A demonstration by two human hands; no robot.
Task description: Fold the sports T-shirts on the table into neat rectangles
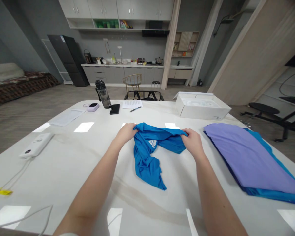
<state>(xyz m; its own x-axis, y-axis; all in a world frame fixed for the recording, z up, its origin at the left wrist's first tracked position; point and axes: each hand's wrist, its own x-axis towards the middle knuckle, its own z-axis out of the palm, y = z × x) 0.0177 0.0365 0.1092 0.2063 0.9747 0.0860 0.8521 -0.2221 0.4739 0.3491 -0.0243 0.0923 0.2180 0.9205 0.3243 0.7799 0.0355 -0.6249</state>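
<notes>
A bright blue garment (147,164) with a white printed logo hangs bunched between my two hands, its lower folds reaching down over the white table. My left hand (126,132) is closed on its upper left corner. Its upper right end is pinched by my right hand (192,141). The top edge runs fairly straight from one hand to the other. Much of the cloth is crumpled, so I cannot tell what kind of garment it is. To the right of my right hand lies a flat stack of folded clothes, with a purple garment (253,154) on top and blue ones beneath.
On the white table (88,170) stand an open white box (204,106) at the back right and a black bottle (103,95) at the back left. Nearby lie a phone (115,109), a pen (135,109) and papers (67,117). A power strip (36,145) trails cables at left.
</notes>
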